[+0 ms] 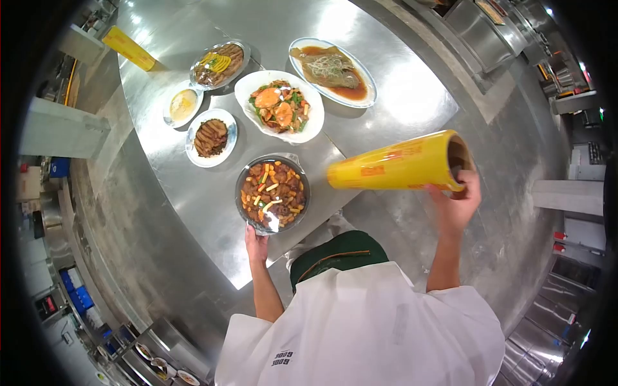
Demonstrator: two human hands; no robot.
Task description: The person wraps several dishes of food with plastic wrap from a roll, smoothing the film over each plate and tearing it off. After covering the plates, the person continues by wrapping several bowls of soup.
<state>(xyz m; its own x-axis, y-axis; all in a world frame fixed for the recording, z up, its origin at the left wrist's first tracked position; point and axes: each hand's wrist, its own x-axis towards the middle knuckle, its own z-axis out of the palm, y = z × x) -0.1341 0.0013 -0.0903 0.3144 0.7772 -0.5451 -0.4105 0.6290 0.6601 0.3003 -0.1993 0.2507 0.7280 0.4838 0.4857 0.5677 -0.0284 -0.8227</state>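
Observation:
A large yellow roll of cling film [393,162] is in my right hand [458,196], whose fingers grip the rim at the roll's open right end. The roll lies tilted over the table's near right edge. My left hand [257,243] touches the near rim of a round dark dish [273,194] of brown meat chunks and pale yellow pieces. Shiny clear film shows over this dish. Just beyond the dish, a white scalloped plate [279,106] holds orange-topped food with greens.
The steel table [174,186] also bears an oval fish plate [335,72], a plate of sliced meat [211,137], a small pale bowl [183,106], a plate with yellow slices [220,65] and another yellow roll [129,48]. Kitchen counters stand around.

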